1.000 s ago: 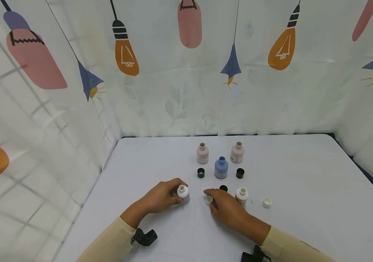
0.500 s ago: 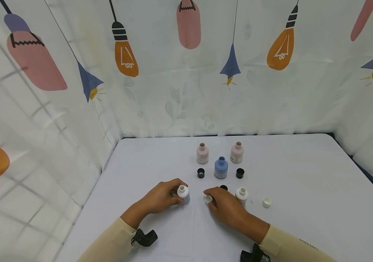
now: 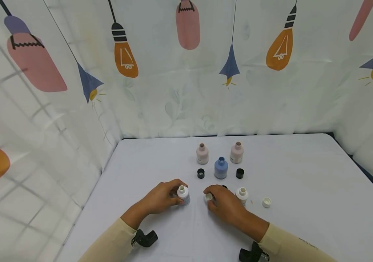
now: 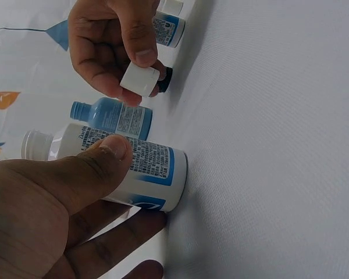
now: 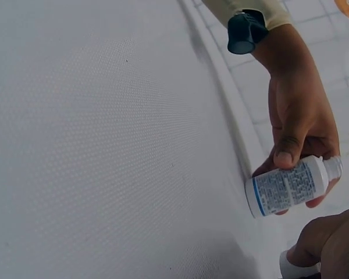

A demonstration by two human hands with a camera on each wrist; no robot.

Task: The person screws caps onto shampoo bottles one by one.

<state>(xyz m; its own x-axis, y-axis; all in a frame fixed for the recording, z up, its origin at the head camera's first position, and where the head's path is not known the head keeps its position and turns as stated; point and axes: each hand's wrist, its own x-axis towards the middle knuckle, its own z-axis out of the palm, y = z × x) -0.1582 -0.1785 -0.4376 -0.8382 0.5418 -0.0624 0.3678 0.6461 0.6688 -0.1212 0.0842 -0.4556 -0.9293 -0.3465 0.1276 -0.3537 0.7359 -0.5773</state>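
Note:
My left hand (image 3: 161, 196) grips an uncapped white bottle (image 3: 184, 198), thumb on one side and fingers on the other. It stands upright at the table's front middle; its printed label with a blue band shows in the left wrist view. To its right, my right hand (image 3: 227, 205) pinches a small white screw cap (image 4: 139, 79) between thumb and fingers. A gap separates cap and bottle. Just beyond the right hand stands another uncapped white bottle (image 3: 242, 194), partly hidden. A black cap (image 3: 224, 187) is mostly covered by that hand.
An uncapped blue bottle (image 3: 221, 168) stands behind the hands, with two pale pink ones (image 3: 202, 154) further back. Two black caps (image 3: 201, 173) lie beside the blue bottle. A loose white cap (image 3: 266, 202) lies at right. A printed curtain (image 3: 186, 94) hangs behind the table.
My right hand has shifted very slightly away from me with the white cap, covering more of the black cap behind it. The left hand and its bottle stay put.

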